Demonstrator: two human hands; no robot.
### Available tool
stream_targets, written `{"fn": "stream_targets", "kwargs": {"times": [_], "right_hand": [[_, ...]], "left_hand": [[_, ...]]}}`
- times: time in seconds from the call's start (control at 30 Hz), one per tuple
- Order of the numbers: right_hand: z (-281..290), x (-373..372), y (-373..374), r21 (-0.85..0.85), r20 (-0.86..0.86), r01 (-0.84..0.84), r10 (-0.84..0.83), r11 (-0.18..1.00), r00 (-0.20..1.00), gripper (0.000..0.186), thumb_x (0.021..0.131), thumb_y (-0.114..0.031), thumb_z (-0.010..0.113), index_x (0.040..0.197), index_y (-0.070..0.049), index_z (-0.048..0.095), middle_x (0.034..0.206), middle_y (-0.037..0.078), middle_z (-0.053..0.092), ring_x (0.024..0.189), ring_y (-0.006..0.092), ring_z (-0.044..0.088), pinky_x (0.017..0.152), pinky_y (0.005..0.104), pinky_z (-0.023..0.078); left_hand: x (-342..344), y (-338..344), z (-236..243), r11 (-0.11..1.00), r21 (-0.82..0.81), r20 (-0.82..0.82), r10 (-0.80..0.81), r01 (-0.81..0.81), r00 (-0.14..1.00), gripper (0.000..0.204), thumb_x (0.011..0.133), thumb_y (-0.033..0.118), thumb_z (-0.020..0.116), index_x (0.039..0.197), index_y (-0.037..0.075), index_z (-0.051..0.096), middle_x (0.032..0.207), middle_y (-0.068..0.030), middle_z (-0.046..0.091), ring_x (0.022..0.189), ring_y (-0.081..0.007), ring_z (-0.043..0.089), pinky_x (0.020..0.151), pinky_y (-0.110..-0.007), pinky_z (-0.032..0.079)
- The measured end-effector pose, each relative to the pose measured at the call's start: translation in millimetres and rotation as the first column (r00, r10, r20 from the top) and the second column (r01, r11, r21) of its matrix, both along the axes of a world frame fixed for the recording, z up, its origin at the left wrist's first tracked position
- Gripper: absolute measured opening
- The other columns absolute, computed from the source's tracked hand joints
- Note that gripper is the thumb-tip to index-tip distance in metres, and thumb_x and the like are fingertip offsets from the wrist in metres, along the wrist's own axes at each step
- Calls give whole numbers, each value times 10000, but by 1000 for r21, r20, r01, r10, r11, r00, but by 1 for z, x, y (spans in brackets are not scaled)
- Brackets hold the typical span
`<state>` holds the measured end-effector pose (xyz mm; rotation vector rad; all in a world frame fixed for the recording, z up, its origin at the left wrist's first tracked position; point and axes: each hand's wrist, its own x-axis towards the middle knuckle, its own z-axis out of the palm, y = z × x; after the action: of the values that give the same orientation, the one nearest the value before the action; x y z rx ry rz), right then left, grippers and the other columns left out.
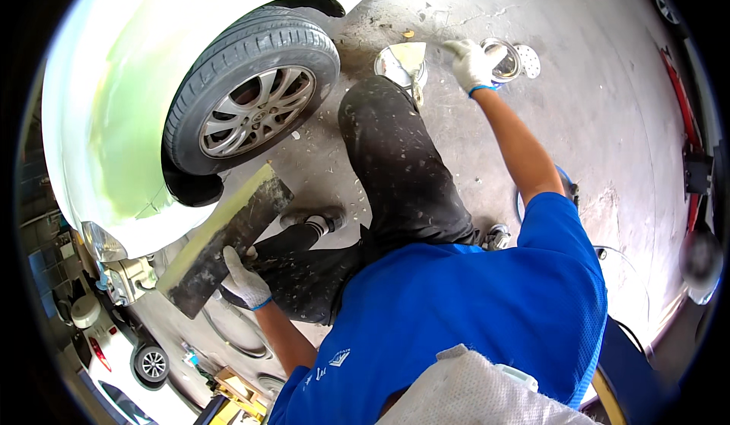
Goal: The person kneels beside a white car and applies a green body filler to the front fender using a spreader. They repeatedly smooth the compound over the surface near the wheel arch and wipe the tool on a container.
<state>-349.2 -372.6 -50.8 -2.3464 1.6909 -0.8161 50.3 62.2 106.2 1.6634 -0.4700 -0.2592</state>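
Observation:
My left hand point(245, 279), in a white glove, grips a long, flat, dark filler board point(232, 231) by its near edge. Pale yellow-green paste coats the board's far long edge. The board is held slanted beside the car's front wheel point(258, 109). Out ahead, my gloved right hand point(473, 64) is over the left side of an open round can point(508, 60). Its fingers are smeared, and whether the thin dark streak by them is something held is unclear. Left of that hand, a putty knife point(411, 58) with a paste-covered blade lies across a round tin point(388, 68).
The white car body point(106, 121) at the left has yellow-green patches around the wheel arch. A perforated white disc point(528, 61) lies beside the open can. A blue hose point(564, 174) rests on the concrete floor point(608, 113). Another white car point(129, 372) stands at lower left.

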Motion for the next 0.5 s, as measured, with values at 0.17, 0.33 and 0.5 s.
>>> {"fn": "stream_targets", "kwargs": {"times": [0.17, 0.33, 0.5], "right_hand": [[-61, 33, -11, 205, 243, 136, -185, 969, 952, 340, 921, -95, 567, 1197, -151, 757, 1078, 145, 724, 1028, 371, 680, 934, 471, 532], [-81, 52, -8, 35, -229, -124, 129, 992, 965, 341, 900, -98, 595, 1180, -221, 748, 1156, 48, 668, 1105, 300, 608, 934, 457, 485], [-139, 41, -2, 77, -258, -157, 172, 985, 951, 284, 912, -184, 599, 1163, -221, 727, 1217, 60, 618, 1178, 314, 585, 959, 489, 474]], "left_hand": [[0, -8, 15, 996, 82, 47, -31, 27, 998, 402, 1018, 226, 666, 1332, -7, 574, 1135, -119, 691, 802, -156, 682, 616, -269, 583], [-20, -5, 18, 993, 81, 32, 80, -83, 996, 359, 1012, 244, 682, 1251, -18, 625, 1058, -110, 712, 766, -152, 688, 621, -266, 583], [-17, -1, 12, 988, 152, -60, 18, -9, 998, 328, 1023, 207, 668, 1267, -9, 622, 1100, -98, 692, 802, -141, 668, 626, -267, 590]]}}
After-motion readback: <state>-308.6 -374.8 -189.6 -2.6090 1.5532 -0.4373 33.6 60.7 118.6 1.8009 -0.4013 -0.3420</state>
